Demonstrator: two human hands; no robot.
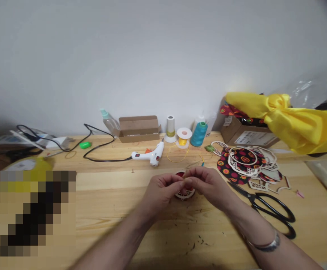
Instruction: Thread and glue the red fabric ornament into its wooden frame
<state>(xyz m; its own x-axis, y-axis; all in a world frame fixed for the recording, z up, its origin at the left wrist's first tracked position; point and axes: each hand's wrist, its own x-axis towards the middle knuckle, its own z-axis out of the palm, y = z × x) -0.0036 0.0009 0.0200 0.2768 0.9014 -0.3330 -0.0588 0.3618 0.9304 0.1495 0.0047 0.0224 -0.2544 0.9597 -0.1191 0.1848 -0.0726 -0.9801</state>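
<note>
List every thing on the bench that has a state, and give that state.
small round ornament: pinched by left hand and right hand
glue gun: lying down, cord attached
scissors: closed, lying flat
small cardboard box: open
teal thread cone: upright

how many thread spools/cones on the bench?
3, in a row near the wall: a white cone, a small spool of yellow cord right of it, and a teal cone further right. Others may be hidden behind the yellow fabric or boxes.
</note>
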